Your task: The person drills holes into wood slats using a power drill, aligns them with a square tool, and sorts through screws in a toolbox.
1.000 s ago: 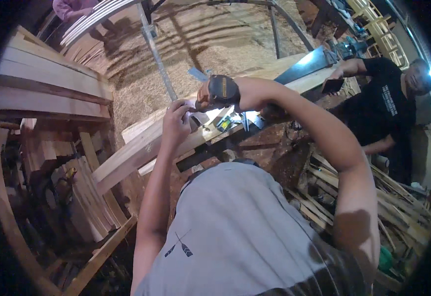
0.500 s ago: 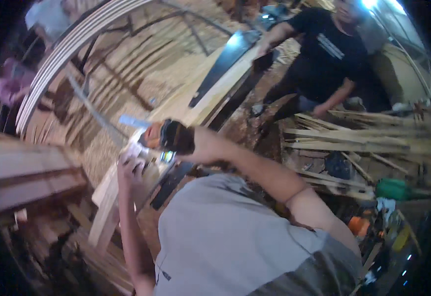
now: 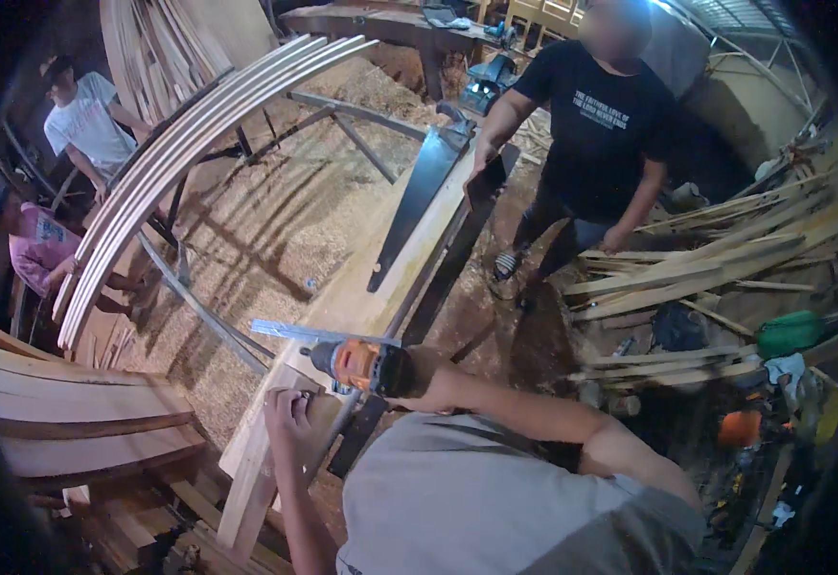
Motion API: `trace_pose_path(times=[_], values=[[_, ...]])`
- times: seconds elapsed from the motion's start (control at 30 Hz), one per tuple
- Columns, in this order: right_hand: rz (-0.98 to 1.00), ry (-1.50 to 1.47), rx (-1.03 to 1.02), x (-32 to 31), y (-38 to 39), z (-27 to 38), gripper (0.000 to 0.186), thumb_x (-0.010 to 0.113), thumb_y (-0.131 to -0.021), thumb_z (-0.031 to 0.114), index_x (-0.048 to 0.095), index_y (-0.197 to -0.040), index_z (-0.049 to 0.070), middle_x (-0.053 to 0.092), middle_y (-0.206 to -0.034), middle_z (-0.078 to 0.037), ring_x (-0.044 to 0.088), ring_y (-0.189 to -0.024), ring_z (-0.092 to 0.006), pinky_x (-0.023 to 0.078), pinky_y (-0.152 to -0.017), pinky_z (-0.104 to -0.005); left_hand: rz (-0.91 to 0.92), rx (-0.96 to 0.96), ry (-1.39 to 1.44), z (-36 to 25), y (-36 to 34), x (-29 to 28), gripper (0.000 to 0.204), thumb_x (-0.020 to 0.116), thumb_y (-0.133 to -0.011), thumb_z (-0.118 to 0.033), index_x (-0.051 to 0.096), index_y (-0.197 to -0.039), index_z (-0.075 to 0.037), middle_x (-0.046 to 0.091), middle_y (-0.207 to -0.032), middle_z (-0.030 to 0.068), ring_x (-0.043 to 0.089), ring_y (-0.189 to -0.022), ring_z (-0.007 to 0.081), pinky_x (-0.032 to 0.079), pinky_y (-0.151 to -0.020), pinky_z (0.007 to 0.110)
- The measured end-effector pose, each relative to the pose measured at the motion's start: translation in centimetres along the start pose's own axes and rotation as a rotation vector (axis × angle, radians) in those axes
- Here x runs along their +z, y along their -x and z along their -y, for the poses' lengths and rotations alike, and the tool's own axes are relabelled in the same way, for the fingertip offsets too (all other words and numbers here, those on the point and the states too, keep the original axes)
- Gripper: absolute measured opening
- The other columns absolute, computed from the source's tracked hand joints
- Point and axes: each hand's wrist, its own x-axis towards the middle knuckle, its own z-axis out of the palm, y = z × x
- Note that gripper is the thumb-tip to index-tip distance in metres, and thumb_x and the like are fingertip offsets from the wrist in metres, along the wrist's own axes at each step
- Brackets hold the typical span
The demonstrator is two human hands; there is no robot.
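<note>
One right hand (image 3: 426,379), partly behind drill (image 3: 356,366)

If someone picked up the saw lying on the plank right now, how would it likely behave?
The saw would probably flex somewhat, its blade being broad and flat. It may feel heavier toward the bulkier handle. Lying flat on the plank, it seems unlikely to roll.

Long pale strips (image 3: 122,213) curve across the far left, beside a person in white (image 3: 83,126) and a person in pink (image 3: 39,240). Sawdust (image 3: 318,244) spreads to their right. On the right, loose timber (image 3: 692,266) lies near a green container (image 3: 789,333).
</note>
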Motion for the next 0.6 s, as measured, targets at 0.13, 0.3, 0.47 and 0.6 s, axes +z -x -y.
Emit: trace_pose_path(times=[0.13, 0.3, 0.47, 0.6], values=[[0.104, 0.032, -0.132, -1.9, 0.3, 2.9, 0.032, 0.072, -0.073, 0.029, 0.065, -0.096, 0.007, 0.068, -0.088, -0.016, 0.066, -0.084, -0.0353, 0.054, -0.076, -0.0416, 0.005, -0.296, 0.214, -1.7, -1.0, -1.1, 0.013, 0.059, -0.088, -0.001, 0.060, -0.100, 0.000, 0.058, -0.087, 0.0121, 0.057, -0.078, 0.0237, 0.045, -0.071, 0.032], [0.095, 0.149, -0.208, -1.4, 0.6, 3.5, 0.026, 0.070, -0.075, 0.026, 0.060, -0.089, 0.007, 0.064, -0.079, -0.017, 0.065, -0.079, -0.0357, 0.053, -0.073, -0.0441, 0.125, -0.455, 0.669, -4.3, -2.0, -2.8, 0.018, 0.050, -0.092, 0.001, 0.062, -0.104, 0.001, 0.057, -0.087, 0.0045, 0.051, -0.076, 0.0110, 0.041, -0.069, 0.026], [0.275, 0.209, -0.226, -2.6, 0.1, 4.3, 0.042, 0.069, -0.083, 0.034, 0.060, -0.114, 0.007, 0.066, -0.104, -0.014, 0.066, -0.092, -0.0296, 0.051, -0.083, -0.0404, -0.021, -0.646, 0.996, -4.5, -1.3, -2.8, 0.017, 0.049, -0.096, -0.008, 0.062, -0.103, 0.000, 0.053, -0.081, 0.0003, 0.050, -0.072, 0.0108, 0.042, -0.069, 0.026], [-0.047, 0.221, -0.543, -2.1, 0.2, 2.6, 0.029, 0.071, -0.078, 0.029, 0.062, -0.096, 0.008, 0.064, -0.081, -0.014, 0.064, -0.078, -0.0329, 0.052, -0.076, -0.0411, 0.065, -0.449, 0.947, -3.1, -0.6, -4.0, 0.017, 0.053, -0.096, -0.012, 0.061, -0.102, 0.002, 0.055, -0.085, 0.0017, 0.050, -0.072, 0.0115, 0.041, -0.068, 0.026]])
